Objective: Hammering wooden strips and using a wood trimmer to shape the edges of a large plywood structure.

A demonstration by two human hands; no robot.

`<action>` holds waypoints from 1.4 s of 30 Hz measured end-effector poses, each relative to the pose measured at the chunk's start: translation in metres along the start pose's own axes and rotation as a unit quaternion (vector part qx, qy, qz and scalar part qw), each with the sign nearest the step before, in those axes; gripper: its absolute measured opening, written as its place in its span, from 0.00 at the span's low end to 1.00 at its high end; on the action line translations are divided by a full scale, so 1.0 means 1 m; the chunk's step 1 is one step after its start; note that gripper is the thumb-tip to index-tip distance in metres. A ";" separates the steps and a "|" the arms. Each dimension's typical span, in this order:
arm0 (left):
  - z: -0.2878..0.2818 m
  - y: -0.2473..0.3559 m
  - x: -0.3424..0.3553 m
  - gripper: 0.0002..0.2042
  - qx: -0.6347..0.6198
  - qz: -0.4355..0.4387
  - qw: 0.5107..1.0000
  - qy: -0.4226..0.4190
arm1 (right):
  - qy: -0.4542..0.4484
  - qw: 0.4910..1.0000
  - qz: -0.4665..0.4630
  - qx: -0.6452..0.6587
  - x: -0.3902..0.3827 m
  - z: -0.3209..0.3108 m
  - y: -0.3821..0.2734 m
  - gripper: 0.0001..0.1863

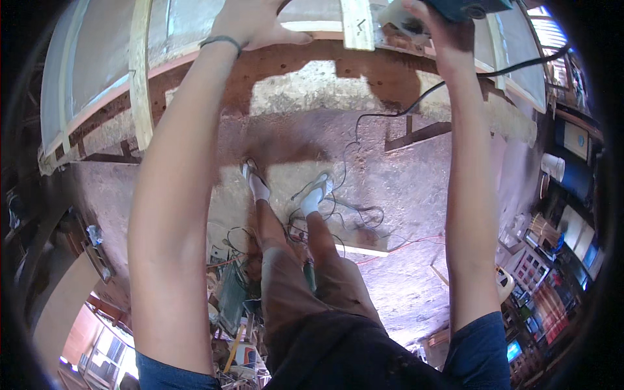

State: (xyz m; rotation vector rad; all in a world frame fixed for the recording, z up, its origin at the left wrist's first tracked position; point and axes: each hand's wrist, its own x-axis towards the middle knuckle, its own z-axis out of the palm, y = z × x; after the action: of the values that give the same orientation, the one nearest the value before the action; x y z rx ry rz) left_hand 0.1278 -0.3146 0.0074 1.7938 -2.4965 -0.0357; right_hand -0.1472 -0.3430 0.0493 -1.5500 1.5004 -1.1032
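Observation:
At the top, my left hand lies on a pale wood-framed panel, thumb stretched out along its edge and other fingertips partly out of view. At the upper right, my right hand grips a dark power tool, its lower part over the panel. A black cable runs from beside the tool down toward the floor. Short pale battens cross the panel’s frame, which sits on a rough wooden bench or support.
The concrete floor holds loops of cords around my sandalled feet and a pale board. A green object and clutter lie behind me. At the right are crowded shelves and stored items, with a white bucket.

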 end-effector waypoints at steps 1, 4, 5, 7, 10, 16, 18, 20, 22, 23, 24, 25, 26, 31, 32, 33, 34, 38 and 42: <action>0.003 -0.001 0.001 0.55 0.003 0.010 1.000 0.012 | 0.011 0.999 0.032 0.013 -0.002 0.002 -0.003 0.17; 0.003 0.003 0.003 0.54 0.002 0.018 0.999 0.032 | 0.001 0.997 -0.065 -0.032 0.009 -0.008 0.014 0.17; 0.003 0.003 0.001 0.54 -0.004 0.018 0.999 0.034 | 0.013 0.998 -0.058 0.020 0.006 -0.006 0.017 0.18; 0.004 0.001 -0.001 0.54 -0.012 0.013 0.999 0.036 | 0.002 0.997 -0.064 0.036 0.005 -0.003 0.019 0.19; 0.006 -0.001 0.000 0.54 -0.007 0.011 0.999 0.034 | -0.015 0.997 -0.058 0.046 0.005 -0.007 0.017 0.19; 0.007 -0.004 0.000 0.53 -0.012 0.011 0.999 0.033 | -0.020 0.997 -0.065 0.048 0.023 -0.025 0.039 0.19; 0.007 -0.002 0.003 0.53 -0.020 0.016 0.999 0.039 | -0.094 0.781 -0.481 -0.387 0.042 -0.054 0.054 0.28; 0.006 -0.002 -0.002 0.53 -0.023 0.014 0.999 0.038 | -0.082 0.792 -0.470 -0.381 0.035 -0.044 0.052 0.33; 0.004 -0.001 -0.003 0.53 -0.027 0.015 0.999 0.040 | -0.067 0.801 -0.459 -0.377 0.034 -0.045 0.053 0.39; 0.003 0.001 -0.002 0.53 -0.026 0.015 0.999 0.039 | -0.077 0.798 -0.445 -0.399 0.036 -0.049 0.055 0.34; 0.002 0.002 0.000 0.53 -0.024 0.017 0.999 0.038 | -0.086 0.794 -0.430 -0.421 0.038 -0.055 0.058 0.30; 0.003 0.002 0.000 0.53 -0.023 0.017 0.999 0.037 | -0.086 0.795 -0.429 -0.420 0.033 -0.045 0.051 0.30; 0.004 -0.001 -0.003 0.53 -0.017 0.015 0.999 0.035 | -0.044 0.955 -0.239 -0.173 0.021 -0.023 0.039 0.25; 0.005 0.003 0.000 0.53 -0.006 0.014 0.999 0.036 | 0.001 0.994 -0.076 0.077 0.013 -0.014 0.031 0.28; 0.006 0.001 0.000 0.53 0.000 0.012 0.999 0.034 | 0.010 0.994 -0.074 0.073 0.006 -0.007 0.024 0.23; 0.008 -0.002 -0.001 0.53 0.005 0.011 0.999 0.032 | 0.019 0.995 -0.073 0.070 0.001 -0.002 0.021 0.19; 0.007 0.000 0.001 0.53 0.004 0.012 0.999 0.033 | 0.020 0.995 -0.074 0.068 0.005 -0.006 0.025 0.19; 0.003 0.002 0.000 0.53 0.012 0.008 1.000 0.027 | 0.015 0.989 -0.140 -0.038 0.012 -0.016 0.038 0.26; 0.006 -0.001 0.003 0.53 0.002 0.018 0.999 0.040 | 0.020 0.980 -0.163 -0.115 0.010 -0.019 0.039 0.25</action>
State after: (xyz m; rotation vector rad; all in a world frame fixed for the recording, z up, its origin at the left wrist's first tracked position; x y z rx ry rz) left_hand 0.1276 -0.3182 0.0011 1.7150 -2.4746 0.0408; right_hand -0.1805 -0.3546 0.0225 -1.9993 1.4759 -1.1764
